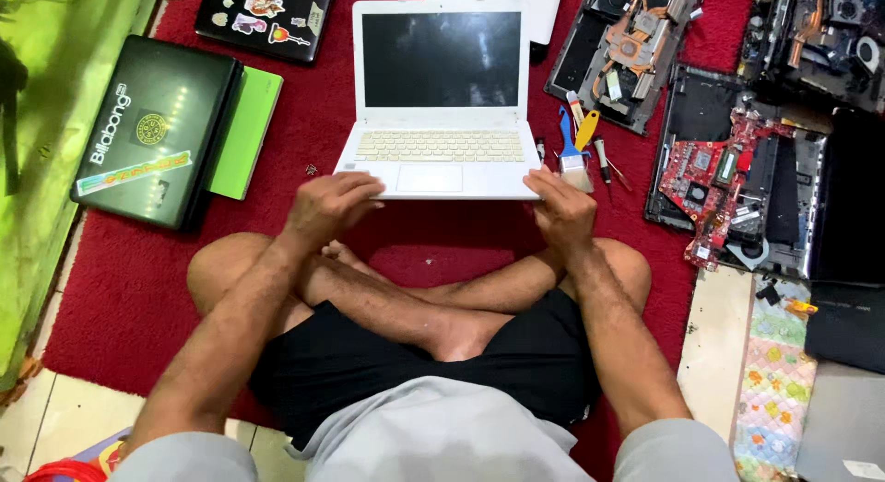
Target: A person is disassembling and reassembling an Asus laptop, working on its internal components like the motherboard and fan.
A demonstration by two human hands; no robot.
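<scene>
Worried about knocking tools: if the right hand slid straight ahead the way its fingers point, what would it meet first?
The right hand already touches the white laptop's front corner; straight ahead it would probably meet the paintbrush beside it first.

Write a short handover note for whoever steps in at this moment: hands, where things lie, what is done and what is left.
Left hand: rests on the front left corner of the open white laptop, holding nothing.
Right hand: fingers grip the front right corner.
The laptop sits on the red carpet, screen dark, lid up, casing closed.
Blue-handled brush and small screwdrivers lie beside its right edge.
Done: nothing visibly opened. Left: any opening of the casing.
</scene>
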